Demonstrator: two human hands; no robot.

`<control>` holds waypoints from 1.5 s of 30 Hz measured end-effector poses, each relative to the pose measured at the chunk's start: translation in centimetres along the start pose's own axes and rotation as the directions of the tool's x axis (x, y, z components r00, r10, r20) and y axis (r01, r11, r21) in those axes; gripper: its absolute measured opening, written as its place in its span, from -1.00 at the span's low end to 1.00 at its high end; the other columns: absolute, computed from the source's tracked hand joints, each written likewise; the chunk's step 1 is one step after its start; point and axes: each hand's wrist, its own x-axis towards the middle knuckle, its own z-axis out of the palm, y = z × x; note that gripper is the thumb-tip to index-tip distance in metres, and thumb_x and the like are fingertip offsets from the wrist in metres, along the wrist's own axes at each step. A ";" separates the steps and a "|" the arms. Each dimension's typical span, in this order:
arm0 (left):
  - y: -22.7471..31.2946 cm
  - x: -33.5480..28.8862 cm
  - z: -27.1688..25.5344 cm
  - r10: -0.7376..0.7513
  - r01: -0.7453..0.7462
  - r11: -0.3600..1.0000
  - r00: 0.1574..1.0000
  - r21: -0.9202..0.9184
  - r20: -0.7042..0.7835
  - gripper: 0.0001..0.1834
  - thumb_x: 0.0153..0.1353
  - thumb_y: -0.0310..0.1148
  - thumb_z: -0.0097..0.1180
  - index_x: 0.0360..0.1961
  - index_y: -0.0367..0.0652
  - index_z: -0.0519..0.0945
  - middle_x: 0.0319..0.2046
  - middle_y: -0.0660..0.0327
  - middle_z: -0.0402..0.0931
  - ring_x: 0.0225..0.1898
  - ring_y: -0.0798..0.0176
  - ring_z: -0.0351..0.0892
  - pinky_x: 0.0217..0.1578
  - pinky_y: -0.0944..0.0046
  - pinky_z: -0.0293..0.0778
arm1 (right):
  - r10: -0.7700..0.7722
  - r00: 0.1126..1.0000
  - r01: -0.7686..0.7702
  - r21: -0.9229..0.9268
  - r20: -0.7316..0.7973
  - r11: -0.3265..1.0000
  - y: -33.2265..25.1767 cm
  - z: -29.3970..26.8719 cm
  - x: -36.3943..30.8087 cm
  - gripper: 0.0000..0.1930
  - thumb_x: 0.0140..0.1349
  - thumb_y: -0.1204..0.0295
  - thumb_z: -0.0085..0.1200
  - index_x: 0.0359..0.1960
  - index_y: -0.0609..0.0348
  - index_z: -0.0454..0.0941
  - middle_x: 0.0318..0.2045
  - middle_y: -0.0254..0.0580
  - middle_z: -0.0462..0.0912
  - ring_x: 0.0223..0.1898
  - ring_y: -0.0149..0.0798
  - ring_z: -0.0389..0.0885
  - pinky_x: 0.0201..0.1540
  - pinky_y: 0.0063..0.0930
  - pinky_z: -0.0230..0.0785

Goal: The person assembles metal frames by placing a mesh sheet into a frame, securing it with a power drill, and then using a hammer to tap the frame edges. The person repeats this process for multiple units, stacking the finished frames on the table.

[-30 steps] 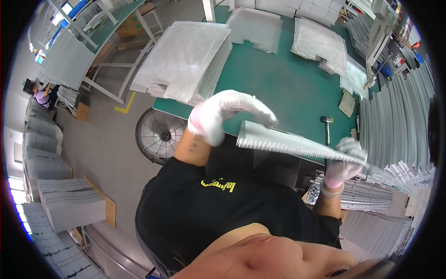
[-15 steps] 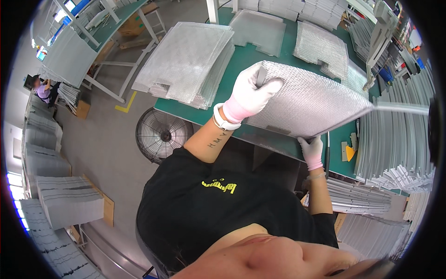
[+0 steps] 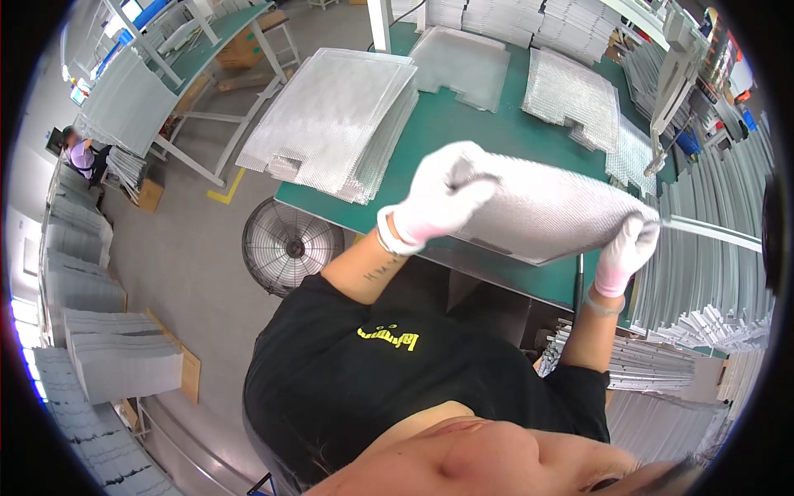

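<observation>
A silvery mesh panel [image 3: 550,207] is tilted up over the green table's near edge. My left hand [image 3: 447,188], in a white glove with a pink cuff, grips its upper left corner, thumb in front. At the right end, my right hand [image 3: 628,248], gloved alike, pinches the panel's edge near its upper corner. The upper edge looks slightly bowed between the hands. A pale metal strip [image 3: 715,232] runs rightward from beside my right hand; I cannot tell whether it touches the panel.
A tall stack of mesh panels [image 3: 339,107] stands left on the green table [image 3: 471,132]. Other panels [image 3: 571,91] lie farther back. Metal strips [image 3: 703,248] crowd the right. A yellow-handled tool is hidden now. A floor fan [image 3: 294,244] stands below left; a seated person [image 3: 80,153] is far left.
My right hand has moved from the panel's lower edge up and right to its right end. My left hand has come slightly nearer and lower, still gripping the panel.
</observation>
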 end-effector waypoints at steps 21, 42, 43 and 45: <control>-0.8 1.0 -1.4 -0.023 0.021 0.999 0.998 0.040 0.050 -0.79 0.23 -0.48 0.26 -0.13 -0.25 0.57 -0.30 0.33 0.59 -0.26 0.48 0.48 -0.16 0.35 0.48 | 0.010 0.556 0.450 -0.310 0.831 0.837 -12.9 -0.8 8.2 -0.49 0.03 0.76 0.18 0.10 0.21 0.61 -0.31 -0.07 0.66 -0.28 -0.16 0.66 -0.19 -0.42 0.47; -0.8 3.8 0.3 0.439 -0.368 0.895 0.829 0.253 -0.346 -0.42 0.11 -0.63 0.36 0.18 -0.25 0.46 -0.11 0.20 0.57 -0.26 0.48 0.51 -0.26 0.49 0.46 | -0.046 0.264 0.604 -0.129 0.963 0.787 -14.5 7.3 8.2 -0.47 0.07 0.63 0.12 0.18 0.21 0.56 -0.31 0.06 0.60 -0.26 0.10 0.60 -0.12 -0.16 0.48; -1.2 4.1 0.1 0.498 -0.395 0.857 0.800 0.330 -0.336 -0.46 0.11 -0.63 0.35 0.15 -0.26 0.50 -0.09 0.19 0.58 -0.27 0.47 0.50 -0.26 0.49 0.44 | -0.043 0.268 0.602 -0.133 0.962 0.788 -14.5 7.5 8.2 -0.47 0.07 0.63 0.12 0.17 0.22 0.56 -0.31 0.06 0.60 -0.26 0.10 0.60 -0.12 -0.15 0.48; -1.8 4.2 0.1 0.579 -0.401 0.781 0.753 0.479 -0.314 -0.55 0.13 -0.62 0.33 0.08 -0.30 0.56 -0.08 0.16 0.59 -0.29 0.46 0.49 -0.26 0.48 0.43 | -0.037 0.275 0.597 -0.140 0.961 0.790 -14.6 8.0 8.4 -0.47 0.07 0.63 0.11 0.17 0.24 0.56 -0.32 0.07 0.60 -0.25 0.10 0.60 -0.12 -0.15 0.47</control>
